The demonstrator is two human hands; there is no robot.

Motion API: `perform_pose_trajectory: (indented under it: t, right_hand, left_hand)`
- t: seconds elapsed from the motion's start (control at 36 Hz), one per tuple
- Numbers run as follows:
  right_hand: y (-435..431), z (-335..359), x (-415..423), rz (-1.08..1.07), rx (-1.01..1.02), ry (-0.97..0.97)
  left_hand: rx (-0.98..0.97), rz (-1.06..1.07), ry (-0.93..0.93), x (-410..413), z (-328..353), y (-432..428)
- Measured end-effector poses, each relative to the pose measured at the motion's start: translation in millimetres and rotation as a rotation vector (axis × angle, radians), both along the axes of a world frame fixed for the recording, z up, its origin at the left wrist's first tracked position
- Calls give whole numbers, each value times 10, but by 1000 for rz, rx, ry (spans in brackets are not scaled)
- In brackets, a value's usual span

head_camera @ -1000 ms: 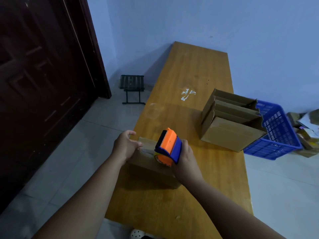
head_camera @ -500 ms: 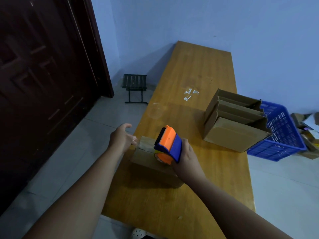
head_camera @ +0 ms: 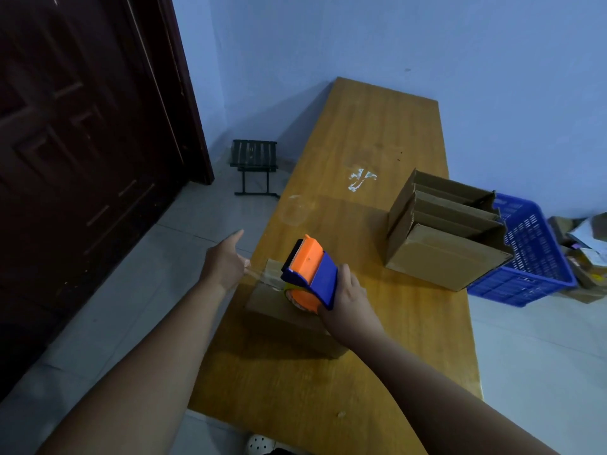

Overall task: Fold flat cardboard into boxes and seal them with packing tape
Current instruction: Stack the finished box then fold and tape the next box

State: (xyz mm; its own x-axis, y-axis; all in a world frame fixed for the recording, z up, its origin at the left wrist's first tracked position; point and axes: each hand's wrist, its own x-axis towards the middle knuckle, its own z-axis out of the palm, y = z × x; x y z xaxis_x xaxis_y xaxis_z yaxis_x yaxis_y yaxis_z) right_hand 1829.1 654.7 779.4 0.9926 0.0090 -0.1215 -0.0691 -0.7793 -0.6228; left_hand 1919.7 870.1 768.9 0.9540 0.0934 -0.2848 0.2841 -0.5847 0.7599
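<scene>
A small brown cardboard box (head_camera: 279, 311) lies near the left edge of the wooden table (head_camera: 371, 126). My right hand (head_camera: 349, 302) grips an orange and blue tape dispenser (head_camera: 310, 274) and holds it over the top of the box. A strip of clear tape (head_camera: 262, 278) stretches from the dispenser to my left hand (head_camera: 226, 264). That hand pinches the tape end just past the box's left end, beyond the table edge, with its index finger pointing away.
An open carton (head_camera: 440, 261) holding several flat cardboard pieces stands on the table's right side, against a blue plastic basket (head_camera: 532, 257). A small dark stool (head_camera: 253, 159) and a dark door (head_camera: 82, 159) are on the left. Cardboard scraps (head_camera: 588, 244) lie far right.
My left hand has come off the box's left end and moved out to the left, drawing a strip of tape. The dispenser has stayed over the box.
</scene>
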Motion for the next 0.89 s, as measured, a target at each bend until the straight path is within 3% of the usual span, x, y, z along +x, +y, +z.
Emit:
perform_pose_trajectory:
  t: [0.25,0.36,0.5,0.67,0.89]
  right_hand:
    - [18,1,-35,-28,18,-41]
    - [22,-17,-50,-35,35,-45]
    - [28,-11,-44,-34,25,-41]
    - [39,-6,-43,-23,9,-44]
    - [60,19,-20,-41,25,-23]
  left_hand:
    - [125,-104,-46,114,145,-9]
    - [-16,-144,-110,-31,-7,50]
    - [-17,-204,-187,-86,-186,87]
    - [-76,-246,-167,-69,-318,172]
    - [-281,-144,-68,-39,-433,183]
